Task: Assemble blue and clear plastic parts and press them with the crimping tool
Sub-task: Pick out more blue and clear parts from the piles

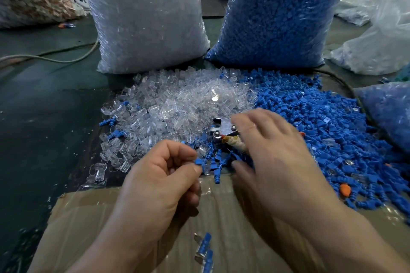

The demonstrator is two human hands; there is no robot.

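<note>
Your left hand (164,175) is curled. Its thumb and forefinger pinch a small blue plastic part (199,161) just above the far edge of the flattened brown cardboard sheet (226,213).

Your right hand (273,153) is blurred. Its fingers (251,121) are spread and relaxed, gripping nothing, and they reach over the metal crimping tool (223,127). You cannot tell whether they touch it. The tool lies where the two heaps meet, with its shiny head towards the heap of loose clear plastic caps (177,104). Its cloth-wrapped handle runs under your palm.

The heap of loose blue plastic parts (321,126) spreads to the right of the tool. A few blue pieces are mixed into the clear heap's near edge. One orange plastic piece (345,189) sits among the blue ones on the right.

A short row of joined blue-and-clear pieces (205,249) lies on the cardboard near you, between your forearms.

Behind the heaps, two tall plastic sacks stand side by side on the dark green surface (55,117). The sack of clear caps (144,17) is on the left and carries a small white label. The sack of blue parts (277,13) is on the right.
</note>
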